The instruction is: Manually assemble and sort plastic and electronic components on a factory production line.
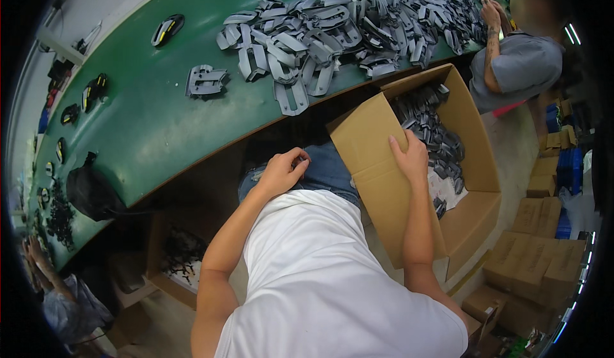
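A brown cardboard box [474,143] stands open at 3 o'clock, one flap [369,153] spread toward 9, dark gray plastic parts [427,124] heaped inside.

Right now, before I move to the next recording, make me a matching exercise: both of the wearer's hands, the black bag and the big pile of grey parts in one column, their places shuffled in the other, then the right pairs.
Column one
1. Left hand
2. Right hand
3. Black bag
4. Pile of grey parts

Column two
A. Heaped on the green table
B. At the lap, by the blue jeans
C. Near the table's edge, to the person's left
D. At the cardboard box

Right pairs: 1-B, 2-D, 3-C, 4-A
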The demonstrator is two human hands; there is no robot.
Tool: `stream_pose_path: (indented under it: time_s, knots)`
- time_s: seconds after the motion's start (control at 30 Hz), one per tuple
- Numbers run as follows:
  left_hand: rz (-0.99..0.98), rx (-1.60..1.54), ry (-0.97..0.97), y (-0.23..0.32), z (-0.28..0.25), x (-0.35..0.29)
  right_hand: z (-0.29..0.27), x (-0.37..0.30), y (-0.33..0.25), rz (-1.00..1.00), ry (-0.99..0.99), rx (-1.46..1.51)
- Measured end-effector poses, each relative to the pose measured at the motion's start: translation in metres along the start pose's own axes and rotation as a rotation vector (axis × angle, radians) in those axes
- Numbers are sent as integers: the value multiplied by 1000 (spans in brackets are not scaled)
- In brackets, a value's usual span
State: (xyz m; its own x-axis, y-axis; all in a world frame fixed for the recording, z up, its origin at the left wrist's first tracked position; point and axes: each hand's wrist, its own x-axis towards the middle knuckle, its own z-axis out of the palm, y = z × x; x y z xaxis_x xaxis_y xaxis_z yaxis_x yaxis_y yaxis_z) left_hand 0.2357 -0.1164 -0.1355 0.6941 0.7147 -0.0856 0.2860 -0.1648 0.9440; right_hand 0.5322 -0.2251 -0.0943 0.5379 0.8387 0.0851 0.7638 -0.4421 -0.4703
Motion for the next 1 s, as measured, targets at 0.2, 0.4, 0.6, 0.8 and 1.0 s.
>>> stream_pose_path:
  time_s: [0.2, 0.4, 0.6, 0.8, 1.0]
  knots:
    - [-81, -95, 16, -11, 0, 0, -3, 0, -4, -26, 15, 39]
    - [-149, -106, -6, -21, -3, 5, 1, 2, -1, 12, -33, 46]
    - [-284, -170, -13, -7, -14, 8, -4, 8, -4, -10, -13, 36]
    - [-365, -174, -58, -10, -2, 25, 0, 5, 5, -17, -29, 29]
    - [-442, -156, -121, -19, -2, 36, 3, 1, 3, -13, -29, 15]
